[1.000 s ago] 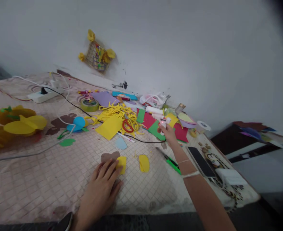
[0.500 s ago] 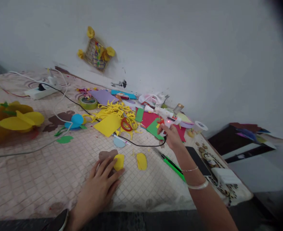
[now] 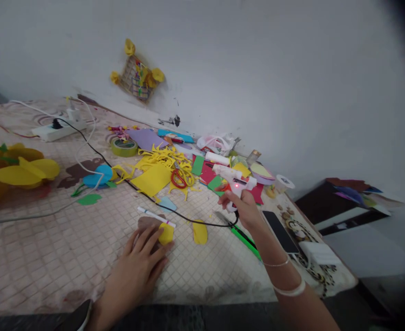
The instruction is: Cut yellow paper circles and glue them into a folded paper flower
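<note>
Head view: checked cloth (image 3: 68,239), wall (image 3: 257,69); right hand (image 3: 245,209) around glue gun (image 3: 232,177), left hand (image 3: 137,271) flat on cutout (image 3: 166,233).

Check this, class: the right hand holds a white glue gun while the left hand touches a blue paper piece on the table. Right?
Wrong colour: the head view shows the left hand touching a yellow paper piece, not blue, on the table. The right hand does hold the white glue gun.

I see the white glue gun (image 3: 235,179) raised in the air, nozzle pointing left, a red light glowing on its side. The small yellow paper cutout (image 3: 166,233) lies flat, overlapping a brown paper piece (image 3: 146,222).
</note>
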A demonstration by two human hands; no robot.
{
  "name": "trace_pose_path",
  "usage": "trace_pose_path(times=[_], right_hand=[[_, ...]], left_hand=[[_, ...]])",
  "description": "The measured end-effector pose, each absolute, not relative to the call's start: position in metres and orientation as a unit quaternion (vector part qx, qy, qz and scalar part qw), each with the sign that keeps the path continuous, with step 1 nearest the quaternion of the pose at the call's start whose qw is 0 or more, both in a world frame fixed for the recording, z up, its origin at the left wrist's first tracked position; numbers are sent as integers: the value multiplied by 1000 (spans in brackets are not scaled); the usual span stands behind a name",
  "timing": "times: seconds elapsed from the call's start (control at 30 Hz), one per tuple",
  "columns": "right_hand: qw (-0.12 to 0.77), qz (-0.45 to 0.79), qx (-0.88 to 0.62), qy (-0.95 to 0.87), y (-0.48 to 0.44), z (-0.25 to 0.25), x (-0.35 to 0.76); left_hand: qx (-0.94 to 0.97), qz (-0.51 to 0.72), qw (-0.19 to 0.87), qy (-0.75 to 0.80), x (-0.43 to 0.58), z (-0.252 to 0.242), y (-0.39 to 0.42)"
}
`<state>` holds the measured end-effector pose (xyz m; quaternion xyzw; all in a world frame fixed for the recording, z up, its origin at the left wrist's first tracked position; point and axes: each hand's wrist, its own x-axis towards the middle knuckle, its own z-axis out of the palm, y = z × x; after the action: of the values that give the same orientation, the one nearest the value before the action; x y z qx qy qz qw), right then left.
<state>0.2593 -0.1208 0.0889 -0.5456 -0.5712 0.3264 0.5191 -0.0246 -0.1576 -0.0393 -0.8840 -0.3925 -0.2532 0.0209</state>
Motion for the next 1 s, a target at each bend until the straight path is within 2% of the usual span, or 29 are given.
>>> trace_pose_path(times=[0.13,0.27,0.47,0.63,0.87,1.0], right_hand=[[553,262,-562,-556,-113,93,272],[586,218,-564,-539,-107,100,283],[593,214,-564,-533,-105,105,286],[596,218,-565,-527,-106,104,295],[642,198,-582,-458,-91,92,316],[648,192,-597,-433,-83,77,321]], left_hand=[[-896,-240,23,-372,-30,-39,-154],[-871,-253,10,-421,-40,-28,-129],[-889,-211,9,-407,-50,-6,-75],[-902,-203,-7,-381,-61,3,-67],[-808,-282,-7,-517,-82,20,-40],[-763,-277,-29,-583,-63,38,-3]])
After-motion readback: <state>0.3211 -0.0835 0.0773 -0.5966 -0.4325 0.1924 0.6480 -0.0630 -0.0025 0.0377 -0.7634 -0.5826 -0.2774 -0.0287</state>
